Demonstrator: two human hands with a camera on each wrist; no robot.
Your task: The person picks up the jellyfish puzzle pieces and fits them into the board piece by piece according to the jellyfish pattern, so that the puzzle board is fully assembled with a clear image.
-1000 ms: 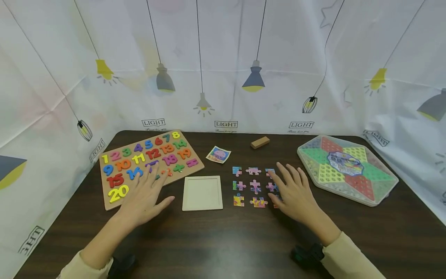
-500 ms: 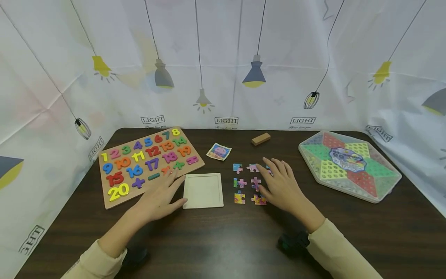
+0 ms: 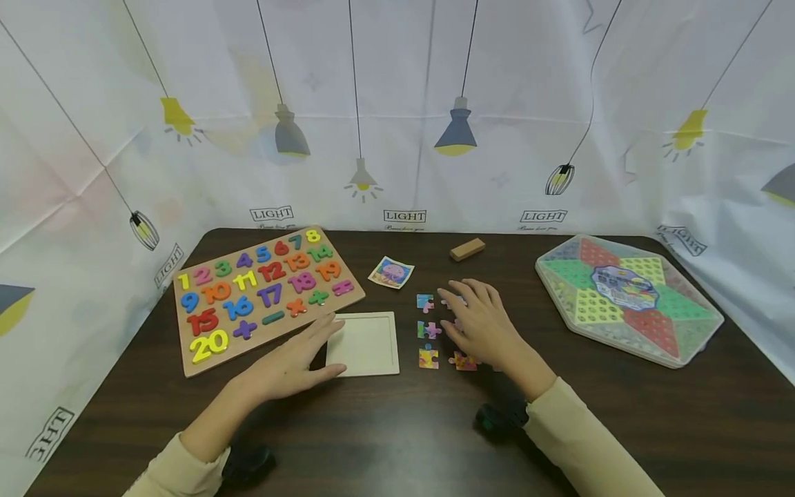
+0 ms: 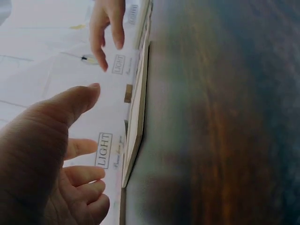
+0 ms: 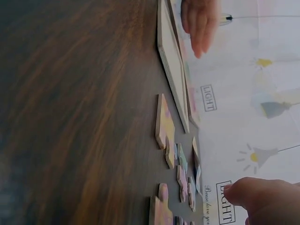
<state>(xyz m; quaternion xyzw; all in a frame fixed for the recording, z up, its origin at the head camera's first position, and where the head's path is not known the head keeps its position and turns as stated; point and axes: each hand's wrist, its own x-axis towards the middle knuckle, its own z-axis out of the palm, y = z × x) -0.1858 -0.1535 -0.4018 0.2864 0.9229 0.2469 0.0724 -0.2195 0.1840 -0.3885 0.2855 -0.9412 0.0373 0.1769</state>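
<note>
My left hand is over the left edge of a pale square puzzle tray, fingers extended and thumb apart. In the left wrist view that hand appears raised beside the tray, holding nothing. My right hand hovers palm down over the jigsaw pieces, fingers loosely bent, and covers several of them. Visible pieces include a blue one, a pink-and-green one and a yellow one. The right wrist view shows thick pieces flat on the table, with the right thumb above.
At left lies a number board with colourful digits. A small picture card and a wooden block are behind the tray and pieces. On the right lies a hexagonal game board. A printed curtain hangs behind the dark table.
My left hand has moved right, from over the number board to the tray's edge. My right hand has shifted left across the jigsaw pieces. The pieces and tray appear in the same places.
</note>
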